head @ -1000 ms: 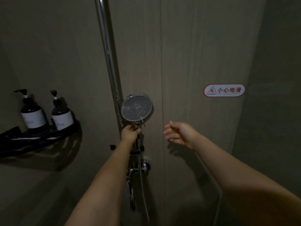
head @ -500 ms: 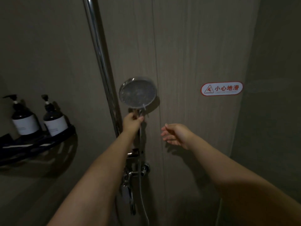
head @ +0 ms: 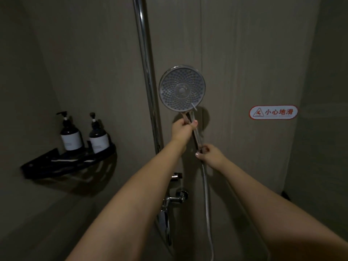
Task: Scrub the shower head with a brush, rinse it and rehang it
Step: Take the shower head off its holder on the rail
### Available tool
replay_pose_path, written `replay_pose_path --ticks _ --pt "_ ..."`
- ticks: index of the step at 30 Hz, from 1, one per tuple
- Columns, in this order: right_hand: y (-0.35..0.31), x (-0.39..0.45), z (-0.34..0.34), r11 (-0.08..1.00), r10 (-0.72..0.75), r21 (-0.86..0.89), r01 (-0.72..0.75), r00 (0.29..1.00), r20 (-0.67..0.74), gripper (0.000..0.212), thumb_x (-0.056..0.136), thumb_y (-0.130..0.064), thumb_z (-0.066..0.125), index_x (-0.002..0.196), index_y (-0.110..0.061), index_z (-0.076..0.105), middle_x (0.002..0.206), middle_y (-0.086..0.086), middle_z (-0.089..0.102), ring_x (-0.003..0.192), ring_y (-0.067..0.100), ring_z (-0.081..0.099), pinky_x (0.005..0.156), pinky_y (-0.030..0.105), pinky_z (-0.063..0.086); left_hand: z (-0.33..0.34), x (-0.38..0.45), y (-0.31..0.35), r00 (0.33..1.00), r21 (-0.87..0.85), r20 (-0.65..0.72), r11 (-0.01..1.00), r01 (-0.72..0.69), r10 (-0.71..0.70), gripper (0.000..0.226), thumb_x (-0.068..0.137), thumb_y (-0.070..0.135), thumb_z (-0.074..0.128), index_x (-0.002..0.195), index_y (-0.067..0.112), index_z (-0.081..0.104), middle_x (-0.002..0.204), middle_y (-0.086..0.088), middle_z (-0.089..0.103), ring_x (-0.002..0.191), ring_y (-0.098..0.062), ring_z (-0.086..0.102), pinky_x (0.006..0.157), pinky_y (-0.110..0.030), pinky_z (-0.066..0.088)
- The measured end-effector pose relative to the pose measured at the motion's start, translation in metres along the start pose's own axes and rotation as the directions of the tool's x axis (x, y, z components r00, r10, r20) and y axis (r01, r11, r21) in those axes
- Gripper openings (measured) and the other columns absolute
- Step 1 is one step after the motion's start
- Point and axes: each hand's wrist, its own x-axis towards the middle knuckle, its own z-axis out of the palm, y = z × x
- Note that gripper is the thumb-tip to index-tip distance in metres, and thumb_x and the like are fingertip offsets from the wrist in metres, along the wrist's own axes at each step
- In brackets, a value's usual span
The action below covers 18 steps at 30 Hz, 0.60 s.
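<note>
The round chrome shower head [head: 182, 89] faces me, held up in front of the wall to the right of the vertical chrome rail [head: 146, 68]. My left hand [head: 181, 129] grips the top of its handle just under the disc. Lower down, my right hand [head: 210, 155] pinches the bottom end of the handle where the metal hose [head: 206, 200] joins it. The hose hangs down from there. No brush is in view.
A tap and mixer [head: 174, 199] sit on the wall below my hands, with an empty bracket [head: 176, 176] above them. A black corner shelf [head: 69, 163] at the left holds two dark pump bottles [head: 71, 133]. A red warning sticker [head: 273, 112] is on the wall at right.
My left hand lifted the shower head up and off its bracket and turned its face toward me. My right hand moved in from the right and took hold of the handle's lower end.
</note>
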Motion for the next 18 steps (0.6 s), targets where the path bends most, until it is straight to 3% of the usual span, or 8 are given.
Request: replay_pose_path --ticks 2,4,7,11,15,18 --pt "-0.005 -0.009 0.009 0.998 -0.057 0.004 0.057 0.998 0.033 0.028 0.088 -0.004 0.059 0.114 0.007 0.055 0.094 0.011 0.055 0.088 0.020 0.051 0.079 0.028 0.045 -0.008 -0.009 0.004 1.000 0.006 -0.027 1.000 -0.012 0.012 0.003 0.087 0.009 0.061 0.089 0.006 0.060 0.092 -0.015 0.061 0.086 -0.023 0.055 0.078 -0.032 0.043" --pt "-0.013 -0.017 0.016 0.996 -0.091 0.017 0.089 0.992 0.090 0.010 0.091 0.000 0.051 0.086 0.002 0.059 0.075 0.010 0.055 0.065 0.013 0.054 0.063 0.021 0.044 -0.017 -0.018 0.007 0.999 0.000 -0.049 1.000 -0.021 0.021 0.007 0.086 0.010 0.062 0.091 0.006 0.061 0.091 -0.014 0.061 0.084 -0.021 0.054 0.075 -0.031 0.041" --pt "-0.021 -0.032 0.027 0.979 -0.118 0.183 0.086 0.978 0.174 0.028 0.092 0.008 0.043 0.069 -0.007 0.047 0.067 0.009 0.050 0.040 -0.001 0.055 0.049 0.009 0.045 -0.034 -0.034 0.011 0.997 -0.020 -0.064 0.999 -0.034 0.033 0.005 0.087 0.011 0.062 0.089 0.007 0.060 0.090 -0.014 0.060 0.083 -0.021 0.053 0.074 -0.030 0.040" --pt "-0.026 -0.056 0.034 0.931 -0.156 0.366 0.013 0.918 0.365 0.021 0.091 0.004 0.049 0.073 -0.006 0.054 0.071 0.012 0.057 0.051 0.008 0.060 0.057 0.017 0.051 -0.054 -0.049 0.010 0.975 -0.050 -0.218 0.997 -0.061 0.049 0.023 0.088 0.013 0.060 0.068 0.017 0.049 0.085 -0.013 0.058 0.076 -0.020 0.054 0.070 -0.032 0.043" --pt "-0.031 -0.068 0.037 0.826 -0.096 0.495 -0.269 0.798 0.594 0.015 0.095 -0.010 0.044 0.094 -0.012 0.059 0.085 0.008 0.065 0.068 0.014 0.064 0.061 0.024 0.054 -0.075 -0.065 0.015 0.978 -0.183 -0.210 0.982 -0.041 0.001 0.016 0.094 0.011 0.050 0.079 0.018 0.050 0.074 -0.004 0.059 0.067 -0.014 0.056 0.069 -0.029 0.048" --pt "-0.037 -0.074 0.047 0.812 -0.075 0.469 -0.348 0.735 0.674 0.019 0.097 -0.012 0.039 0.098 -0.010 0.058 0.085 0.007 0.065 0.066 0.011 0.066 0.058 0.022 0.055 -0.090 -0.080 0.020 0.983 -0.260 -0.179 0.965 -0.018 -0.030 0.011 0.097 0.011 0.044 0.087 0.017 0.047 0.074 -0.003 0.057 0.065 -0.011 0.057 0.062 -0.024 0.048"
